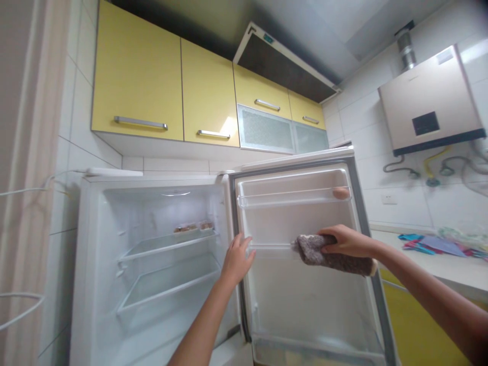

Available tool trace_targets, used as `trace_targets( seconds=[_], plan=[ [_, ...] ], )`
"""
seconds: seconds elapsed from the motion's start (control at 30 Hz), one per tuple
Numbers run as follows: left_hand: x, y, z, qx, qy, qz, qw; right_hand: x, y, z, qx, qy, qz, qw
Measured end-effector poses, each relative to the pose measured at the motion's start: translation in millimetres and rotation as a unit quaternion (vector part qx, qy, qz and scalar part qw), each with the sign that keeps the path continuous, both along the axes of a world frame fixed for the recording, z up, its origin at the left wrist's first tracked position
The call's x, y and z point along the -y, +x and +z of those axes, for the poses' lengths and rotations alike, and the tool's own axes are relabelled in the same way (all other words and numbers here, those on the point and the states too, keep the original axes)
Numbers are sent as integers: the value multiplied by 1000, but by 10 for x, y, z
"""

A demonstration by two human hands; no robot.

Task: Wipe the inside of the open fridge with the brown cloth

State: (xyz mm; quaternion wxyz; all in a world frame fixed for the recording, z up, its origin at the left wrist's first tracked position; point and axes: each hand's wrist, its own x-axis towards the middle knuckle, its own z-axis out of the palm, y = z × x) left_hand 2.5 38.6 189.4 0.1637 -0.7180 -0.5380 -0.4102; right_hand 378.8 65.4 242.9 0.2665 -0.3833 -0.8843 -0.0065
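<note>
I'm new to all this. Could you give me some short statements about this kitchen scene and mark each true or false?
1. The right hand holds a brown cloth. True.
2. The fridge door is shut. False: it stands open.
3. The upper cabinets are yellow. True.
4. The left hand is clenched into a fist. False: its fingers are spread.
5. Small containers sit on a fridge shelf. True.

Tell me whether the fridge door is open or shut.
Open: the fridge door is swung out to the right, its inner racks facing the camera, and the glass shelves inside are in view.
</note>
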Motion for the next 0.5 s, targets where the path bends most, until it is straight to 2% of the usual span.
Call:
trace_targets(
  seconds=[0.07,0.1,0.17,0.23,0.3,0.5],
  plan=[
    [-48,-85,-81,31,-17,-7,999,-95,-60,126,-39,11,12,999],
    [-70,-112,-118,40,-26,-20,999,-142,-136,184,-57,29,-2,998],
    [-103,-143,-176,51,-38,-47,997,-229,-370,272,-63,75,-58,993],
    [-115,-159,-210,60,-39,-61,996,-303,-681,314,-18,114,-115,987],
    [-106,-166,-221,63,-39,-66,995,-366,-1021,320,31,114,-103,988],
    [-23,-116,-211,62,-67,-52,994,-508,-1908,329,115,37,-56,991]
  ],
)
